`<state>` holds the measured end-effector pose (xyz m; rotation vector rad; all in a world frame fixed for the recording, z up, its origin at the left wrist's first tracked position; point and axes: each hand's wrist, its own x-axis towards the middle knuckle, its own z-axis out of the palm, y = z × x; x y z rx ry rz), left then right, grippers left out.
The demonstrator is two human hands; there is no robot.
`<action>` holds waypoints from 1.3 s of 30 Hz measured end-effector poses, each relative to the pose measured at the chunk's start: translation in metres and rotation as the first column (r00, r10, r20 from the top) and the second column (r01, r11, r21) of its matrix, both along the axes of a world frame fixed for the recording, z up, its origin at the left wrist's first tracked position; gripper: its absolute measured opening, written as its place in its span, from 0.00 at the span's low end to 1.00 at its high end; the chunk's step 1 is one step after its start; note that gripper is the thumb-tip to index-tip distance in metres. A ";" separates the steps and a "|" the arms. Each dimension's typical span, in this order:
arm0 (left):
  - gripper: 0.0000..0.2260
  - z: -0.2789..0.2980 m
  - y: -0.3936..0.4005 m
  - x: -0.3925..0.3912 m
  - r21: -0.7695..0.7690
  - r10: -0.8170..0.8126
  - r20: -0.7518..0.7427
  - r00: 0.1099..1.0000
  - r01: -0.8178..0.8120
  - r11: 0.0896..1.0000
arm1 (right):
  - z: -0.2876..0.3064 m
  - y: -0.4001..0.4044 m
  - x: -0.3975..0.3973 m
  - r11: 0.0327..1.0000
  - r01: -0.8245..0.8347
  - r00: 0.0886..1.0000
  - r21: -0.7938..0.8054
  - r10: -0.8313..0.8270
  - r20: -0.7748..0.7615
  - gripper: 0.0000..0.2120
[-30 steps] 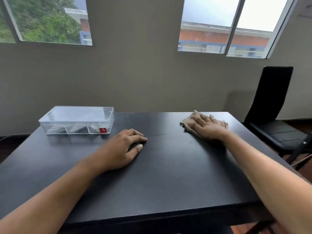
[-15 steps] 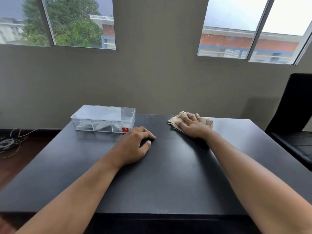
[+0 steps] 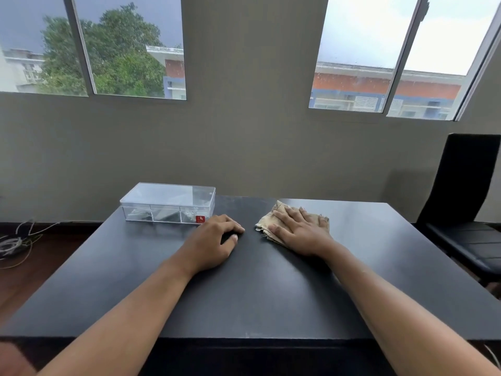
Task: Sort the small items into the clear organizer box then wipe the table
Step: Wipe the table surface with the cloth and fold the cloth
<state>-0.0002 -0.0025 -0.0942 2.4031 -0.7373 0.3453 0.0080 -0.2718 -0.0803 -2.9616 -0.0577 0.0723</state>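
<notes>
Near edge of a black table (image 3: 244, 308), seen from above, with two bare forearms reaching forward across it. Left hand (image 3: 211, 244) resting on the tabletop near the middle, fingers loosely curled under and thumb alongside, holding nothing. Right hand (image 3: 298, 232) just beside it, palm down and fingers straight and slightly spread, pressing flat on a crumpled beige cloth (image 3: 267, 222) (edges of the cloth showing past the fingertips and on the thumb side). Hands close together but apart, a narrow strip of bare tabletop between them.

Farther back, to the left of the left hand, a clear organizer box (image 3: 168, 203) standing on the table near its far edge, lid on, inner dividers visible through the front wall; dark contents in the compartments, too dim to identify. Small red label (image 3: 200, 219) on the front right corner of the box, just beyond the left knuckles.

Right of the table, a black chair (image 3: 466, 202). On the floor at far left, a tangle of thin cables (image 3: 16, 242). Behind everything, a grey-green wall (image 3: 249, 131) with two windows (image 3: 379, 55) (trees and buildings outside).
</notes>
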 end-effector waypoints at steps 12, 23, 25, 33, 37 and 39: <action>0.11 0.000 -0.001 -0.001 -0.001 0.014 0.019 1.000 -0.014 1.000 | -0.001 0.006 -0.039 0.999 -0.050 0.998 -0.010 0.051 0.025 0.36; 0.11 -0.003 -0.002 0.002 -0.018 0.015 0.023 1.000 -0.014 1.000 | -0.002 -0.001 -0.075 0.981 -0.194 0.981 0.000 0.194 0.016 0.33; 0.11 -0.004 -0.002 0.002 -0.023 0.017 0.019 1.000 -0.016 1.000 | 0.003 -0.006 -0.066 0.979 -0.206 0.979 0.001 0.206 0.003 0.32; 0.11 -0.004 0.001 0.003 -0.052 0.040 0.006 0.999 -0.040 0.998 | 0.006 0.000 0.020 1.000 -0.027 1.000 -0.007 0.027 -0.008 0.34; 0.11 -0.003 0.010 0.005 -0.070 0.124 0.014 0.992 -0.122 0.990 | 0.010 0.025 0.059 0.998 0.049 0.998 0.032 -0.048 -0.044 0.35; 0.10 -0.004 0.014 0.006 -0.073 0.156 0.021 0.988 -0.154 0.985 | 0.012 0.038 0.072 0.997 0.063 0.997 0.039 -0.060 -0.058 0.35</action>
